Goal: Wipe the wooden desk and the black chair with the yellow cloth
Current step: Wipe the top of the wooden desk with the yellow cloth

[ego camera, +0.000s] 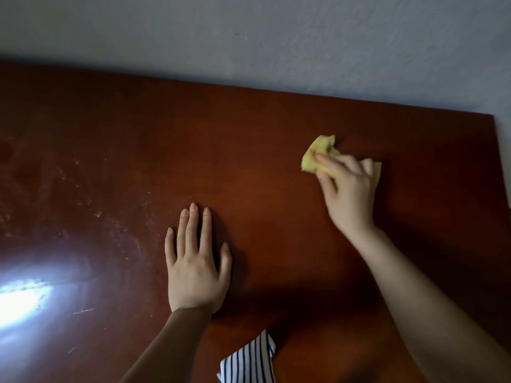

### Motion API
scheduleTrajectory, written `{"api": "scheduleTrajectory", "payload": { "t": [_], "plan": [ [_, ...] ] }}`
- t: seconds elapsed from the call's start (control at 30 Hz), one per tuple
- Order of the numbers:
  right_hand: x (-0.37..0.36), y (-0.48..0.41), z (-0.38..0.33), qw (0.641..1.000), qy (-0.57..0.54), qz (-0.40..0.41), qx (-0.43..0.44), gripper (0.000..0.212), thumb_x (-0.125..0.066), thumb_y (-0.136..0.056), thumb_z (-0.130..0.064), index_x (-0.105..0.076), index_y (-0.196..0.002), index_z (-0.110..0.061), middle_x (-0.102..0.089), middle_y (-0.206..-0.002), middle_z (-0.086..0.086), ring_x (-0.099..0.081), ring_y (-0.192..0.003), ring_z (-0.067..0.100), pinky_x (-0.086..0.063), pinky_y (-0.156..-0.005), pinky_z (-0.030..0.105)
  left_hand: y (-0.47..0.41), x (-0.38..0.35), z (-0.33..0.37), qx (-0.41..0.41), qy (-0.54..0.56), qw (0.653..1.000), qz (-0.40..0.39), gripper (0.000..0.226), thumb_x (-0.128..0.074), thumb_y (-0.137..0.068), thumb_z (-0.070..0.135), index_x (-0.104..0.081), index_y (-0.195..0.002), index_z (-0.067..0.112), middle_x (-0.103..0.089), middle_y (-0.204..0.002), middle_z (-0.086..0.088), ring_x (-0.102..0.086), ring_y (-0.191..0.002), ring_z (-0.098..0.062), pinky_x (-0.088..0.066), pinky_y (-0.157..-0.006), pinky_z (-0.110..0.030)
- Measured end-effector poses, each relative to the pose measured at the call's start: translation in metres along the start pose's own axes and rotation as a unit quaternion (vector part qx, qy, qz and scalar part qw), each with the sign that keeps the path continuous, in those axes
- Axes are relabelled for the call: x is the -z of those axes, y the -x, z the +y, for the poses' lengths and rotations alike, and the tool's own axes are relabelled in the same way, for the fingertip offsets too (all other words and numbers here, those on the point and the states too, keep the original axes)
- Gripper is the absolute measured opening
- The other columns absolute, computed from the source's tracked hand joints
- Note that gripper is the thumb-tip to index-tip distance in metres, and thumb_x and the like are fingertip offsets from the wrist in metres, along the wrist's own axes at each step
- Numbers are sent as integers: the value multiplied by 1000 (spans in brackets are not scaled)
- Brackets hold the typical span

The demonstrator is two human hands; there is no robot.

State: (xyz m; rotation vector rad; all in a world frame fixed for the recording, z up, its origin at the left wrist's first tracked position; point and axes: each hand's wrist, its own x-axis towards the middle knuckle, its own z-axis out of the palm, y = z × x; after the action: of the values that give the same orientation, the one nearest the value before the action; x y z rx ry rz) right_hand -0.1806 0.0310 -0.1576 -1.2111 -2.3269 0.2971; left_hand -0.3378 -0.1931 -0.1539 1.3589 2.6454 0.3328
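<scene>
The reddish-brown wooden desk (249, 139) fills most of the view. My right hand (347, 190) grips the crumpled yellow cloth (315, 154) and holds it against the desk top near the far right corner. Part of the cloth sticks out past my fingers to the left and right. My left hand (195, 262) lies flat on the desk near the middle, fingers straight and slightly spread, holding nothing. The black chair is not in view.
A pale grey wall (276, 37) runs along the desk's far edge. The desk's right edge (502, 161) is close to the cloth. Dusty smears and a bright light glare (25, 297) mark the left side. A striped piece of fabric (249, 360) hangs at the bottom.
</scene>
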Motion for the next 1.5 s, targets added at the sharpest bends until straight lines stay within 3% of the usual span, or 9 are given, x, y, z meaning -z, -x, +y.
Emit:
{"api": "scheduleTrajectory", "payload": {
  "t": [0.27,0.47,0.67,0.83,0.97,1.13,1.33,1.5],
  "plan": [
    [11,102,-73,980,-107,-109,129,30,-57,-87,-27,-69,-114,-28,-66,-101,-8,-45,-85,15,-40,-77,32,0,0,-1,-1,3,1000,8,63,-32,-93,41,-31,-148,10,-25,-156,-11,-14,-146,-22,-4,-119,-40],
    [10,88,-69,954,-107,-137,243,26,-59,-89,-30,-71,-111,-29,-67,-101,-11,-45,-80,12,-38,-78,28,1,0,-1,-2,4,1000,10,63,-33,-93,41,-31,-148,10,-24,-156,-10,-15,-146,-22,-5,-119,-40],
    [-20,23,-79,970,-94,-123,189,31,-59,-84,-29,-70,-113,-28,-66,-96,-6,-47,-76,23,-41,-70,38,0,-1,-2,1,6,1000,4,63,-31,-93,40,-30,-149,10,-24,-156,-11,-14,-146,-23,-4,-119,-41],
    [-50,-49,-91,982,-72,-113,131,30,-70,-81,-23,-71,-110,-29,-67,-96,-2,-49,-80,29,-33,-70,34,1,0,-1,-2,8,1000,0,63,-31,-93,40,-30,-149,11,-24,-156,-11,-13,-146,-22,-5,-119,-41],
    [-67,-108,-101,989,-38,-130,67,32,-64,-88,-30,-65,-119,-33,-63,-110,-3,-49,-98,29,-26,-73,28,0,0,-2,-1,13,1000,-2,62,-32,-94,40,-30,-148,11,-24,-156,-10,-14,-146,-22,-5,-119,-41],
    [-82,-134,-124,992,34,-124,0,33,-54,-93,-32,-58,-126,-36,-56,-123,-5,-43,-115,25,-34,-87,33,0,1,-2,-4,19,1000,-2,62,-33,-94,41,-31,-148,11,-24,-156,-9,-12,-146,-20,-4,-119,-41],
    [-92,-96,-158,974,-37,-169,144,33,-56,-92,-25,-61,-125,-31,-60,-118,-2,-45,-104,29,-39,-87,40,1,2,-4,-7,42,999,4,61,-35,-95,41,-29,-150,15,-21,-158,-7,-7,-146,-18,2,-119,-38],
    [-91,-57,-179,947,-88,-194,239,33,-61,-90,-21,-64,-122,-27,-63,-111,0,-46,-97,30,-41,-82,39,3,3,-3,-20,93,994,48,54,-36,-95,39,-40,-143,13,-28,-155,-10,-11,-146,-22,-3,-118,-44]
  ]
}}
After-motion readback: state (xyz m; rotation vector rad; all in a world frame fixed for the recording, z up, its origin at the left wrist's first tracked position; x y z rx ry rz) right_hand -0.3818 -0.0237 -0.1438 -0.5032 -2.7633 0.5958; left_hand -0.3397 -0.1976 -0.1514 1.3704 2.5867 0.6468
